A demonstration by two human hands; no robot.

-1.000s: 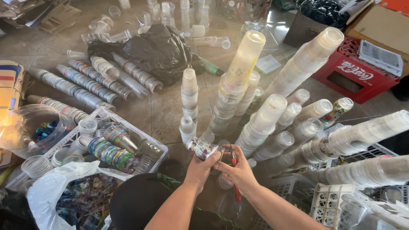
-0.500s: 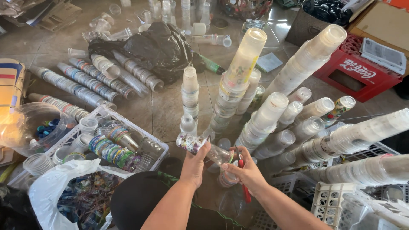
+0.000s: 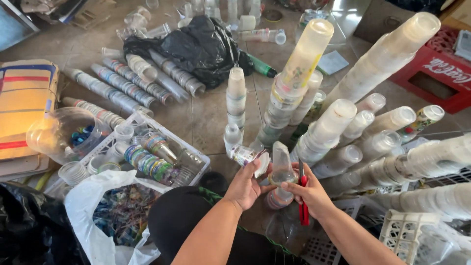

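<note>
Plastic cup (image 3: 248, 156): small, clear, with a printed label band; lay on its side at lower centre of the frame, mouth toward the right; held clear of the floor.
Left hand (image 3: 244, 185): closed round the cup's body, thumb near the rim; grip looked firm.
Right hand (image 3: 310, 192): clamped on red-handled scissors (image 3: 303, 196), blades pointing up; its fingertips also met a strip of clear plastic (image 3: 282, 164) standing between the two hands.
Hands together: close, nearly touching at the strip.
Handling note: label band likely best cut with the cup steadied low near its base; blade tip kept away from the left thumb; thin wall would crush if squeezed hard.
Surroundings: tall nested cup stacks (image 3: 304, 64) at upper centre and right; white basket (image 3: 191, 156) of cups at lower left; black bag (image 3: 201, 46) at upper centre; red crate (image 3: 431, 73) at upper right.
</note>
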